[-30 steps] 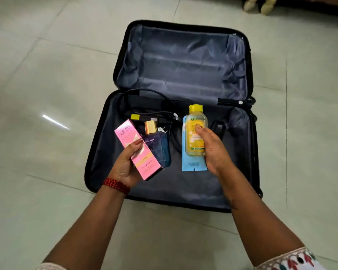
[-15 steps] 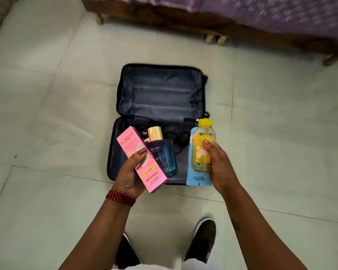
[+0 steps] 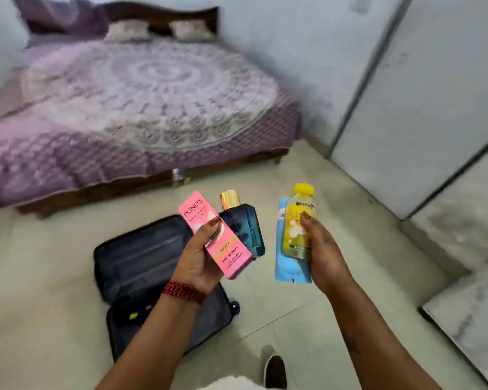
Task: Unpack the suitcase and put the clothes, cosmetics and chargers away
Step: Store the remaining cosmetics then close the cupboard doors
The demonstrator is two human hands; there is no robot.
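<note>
The person stands on the pale tiled floor [image 3: 307,319] with both arms out in front, each hand full of cosmetics. The left hand [image 3: 200,257], a red band [image 3: 185,291] on its wrist, grips a pink box [image 3: 214,235] and a blue bottle [image 3: 245,226] together. The thumb lies across the face of the box and the fingers wrap behind. The box leans to the left, and the bottle sits just beside it on the right, touching it, with its gold cap [image 3: 230,198] uppermost. The right hand [image 3: 324,254] clasps a yellow bottle [image 3: 297,223] against a light blue pouch [image 3: 286,266]. Its thumb presses on the front of the bottle and its fingers curl round the back of both. The bottle is nearly upright with its yellow cap on top, and the pouch hangs out below it. The two hands are held apart, with a gap between the blue bottle and the pouch. Beneath the left forearm the suitcase [image 3: 141,257] lies open on the floor, with the far half toward the bed [image 3: 124,108]. In the near half is something dark with a yellow tag [image 3: 133,315]; I cannot tell what it is. The bed has a purple patterned cover and two pillows [image 3: 127,30] at its head. One dark shoe [image 3: 275,371] shows at the bottom, and pale panels [image 3: 406,108] stand on the right.
</note>
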